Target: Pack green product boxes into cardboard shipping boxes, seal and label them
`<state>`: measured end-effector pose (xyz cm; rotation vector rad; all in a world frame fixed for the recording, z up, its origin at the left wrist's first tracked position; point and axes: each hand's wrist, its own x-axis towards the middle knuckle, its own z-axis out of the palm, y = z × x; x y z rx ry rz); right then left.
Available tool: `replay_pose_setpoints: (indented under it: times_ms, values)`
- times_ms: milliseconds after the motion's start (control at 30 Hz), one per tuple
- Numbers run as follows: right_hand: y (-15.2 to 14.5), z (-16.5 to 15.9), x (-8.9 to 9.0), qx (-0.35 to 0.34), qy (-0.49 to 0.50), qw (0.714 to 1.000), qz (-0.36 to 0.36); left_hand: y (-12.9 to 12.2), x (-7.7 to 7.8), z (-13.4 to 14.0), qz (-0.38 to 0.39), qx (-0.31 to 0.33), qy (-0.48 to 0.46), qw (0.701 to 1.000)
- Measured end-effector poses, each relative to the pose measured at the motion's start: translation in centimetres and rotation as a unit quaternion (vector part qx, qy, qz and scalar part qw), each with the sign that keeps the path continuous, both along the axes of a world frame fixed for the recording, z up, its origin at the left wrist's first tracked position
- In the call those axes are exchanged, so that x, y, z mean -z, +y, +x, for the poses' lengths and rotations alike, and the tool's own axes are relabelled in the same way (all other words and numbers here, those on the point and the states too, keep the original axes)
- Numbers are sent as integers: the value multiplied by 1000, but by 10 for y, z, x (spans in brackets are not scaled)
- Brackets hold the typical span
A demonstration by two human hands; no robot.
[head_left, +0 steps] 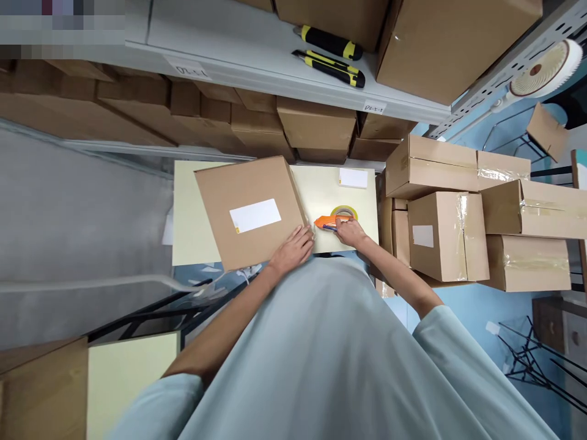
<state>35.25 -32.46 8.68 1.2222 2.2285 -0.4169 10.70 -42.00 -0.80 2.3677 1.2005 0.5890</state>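
A cardboard box (252, 238) with a white label (255, 215) lies at a slant on the pale table (197, 214). My left hand (294, 247) rests fairly flat on the box's near right corner, fingers extended and touching the cardboard. Just right of the box, my right hand (351, 233) is closed around an orange tape dispenser (331, 221). A tape roll with a yellow rim (343, 211) shows behind my fingers. The handle is mostly hidden by my hand. Clear tape shows at the box's right edge, near my left fingertips.
A white card (353, 178) lies at the table's far right. Beyond it a metal shelf (247, 73) holds boxes and two yellow-black utility knives (331, 43). Several taped boxes (447, 235) are stacked on the right. A white fan (543, 70) stands behind them; a pale hose (92, 285) crosses the left.
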Motion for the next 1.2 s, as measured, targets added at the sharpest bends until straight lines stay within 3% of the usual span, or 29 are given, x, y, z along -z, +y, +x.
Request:
replay_pose_setpoints:
  times_ms: [133,267,400,500,600,700,833,933,1067,1200]
  values:
    - [-16,-13,-3,29,-4,1000,-2,4,-2,3,-4,-12,-19,1000]
    - [-3,-17,-15,121,2,992,35,1,-6,4,-6,-6,-32,999]
    - [28,-11,-40,140,33,988,55,-2,-18,6,5,-17,-61,998]
    - [43,-19,-66,151,65,983,76,8,-36,10,41,-63,-107,991]
    - [54,-40,-93,179,110,972,104,36,-66,15,100,-136,-166,972]
    - [74,-65,-124,171,157,967,108,80,-108,12,163,-199,-220,941]
    - [117,-99,-177,78,217,964,130,136,-171,-15,240,-244,-290,894]
    - [160,-132,-219,-3,230,958,172,173,-210,-45,269,-273,-324,865]
    - [220,-193,-261,-66,184,955,225,220,-245,-88,251,-305,-329,858]
    - [272,-255,-279,-64,142,960,232,247,-259,-123,242,-301,-325,863]
